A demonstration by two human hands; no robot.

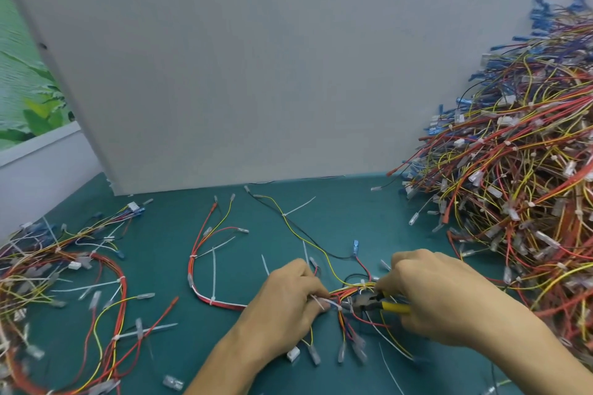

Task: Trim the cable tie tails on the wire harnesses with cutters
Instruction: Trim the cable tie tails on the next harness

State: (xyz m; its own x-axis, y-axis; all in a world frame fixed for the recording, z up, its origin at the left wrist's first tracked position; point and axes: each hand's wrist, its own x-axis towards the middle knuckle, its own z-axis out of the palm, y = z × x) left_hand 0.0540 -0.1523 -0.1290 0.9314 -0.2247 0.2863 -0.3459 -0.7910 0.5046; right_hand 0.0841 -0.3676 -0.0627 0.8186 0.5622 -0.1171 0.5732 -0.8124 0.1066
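The harness [351, 292] I'm working on lies near the front edge of the bench [353, 212], roughly mid-width, with its red and yellow wires bunched between the two hands. My left hand [288, 301] reaches in from the front edge, palm down, fingers curled and pinching the harness where a white cable tie tail [332, 304] sticks out. That tail runs roughly parallel to the front edge and points from the fingertips toward the cutters [369, 303]. My right hand [430, 292] is wrapped round the yellow handles, knuckles up, with the dark head aimed left and just beside the left fingertips. The right hand is the nearer one and, I judge, the one to act: the blades need to bite close to the tie's lock without catching a wire. The head is too blurred for me to tell whether the jaws stand apart. A heap of harnesses [513, 170] fills the right edge, and others with long tails [64, 272] lie toward the left edge.
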